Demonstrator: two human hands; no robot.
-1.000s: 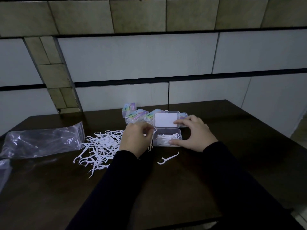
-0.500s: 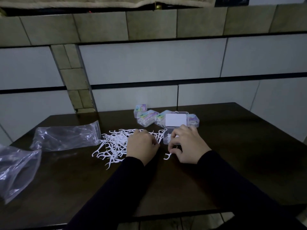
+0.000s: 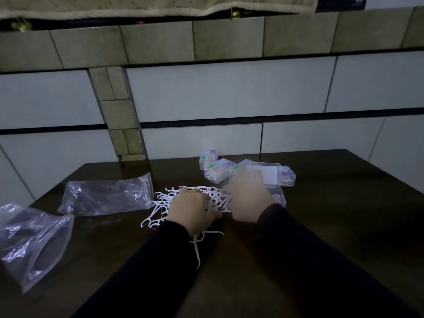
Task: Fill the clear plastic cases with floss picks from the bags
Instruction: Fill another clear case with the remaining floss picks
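Note:
A heap of white floss picks (image 3: 213, 199) lies in the middle of the dark table (image 3: 344, 203). My left hand (image 3: 192, 210) sits on the heap with its fingers curled down into the picks. My right hand (image 3: 247, 198) is blurred and hovers over the heap's right edge, fingers loosely spread. Behind it is the open clear case (image 3: 281, 196), its lid (image 3: 273, 175) folded back and a few picks inside. The right hand hides most of the base.
Several closed cases with colourful labels (image 3: 218, 171) cluster behind the open one. Two crumpled clear bags lie at the left, one (image 3: 107, 196) beside the heap and one (image 3: 29, 239) at the table's near-left edge. A few stray picks (image 3: 197, 246) lie by my left wrist.
My right hand has left the case and moved left onto the heap. My left hand has dropped from the case's edge onto the picks. The head camera has tilted up and left.

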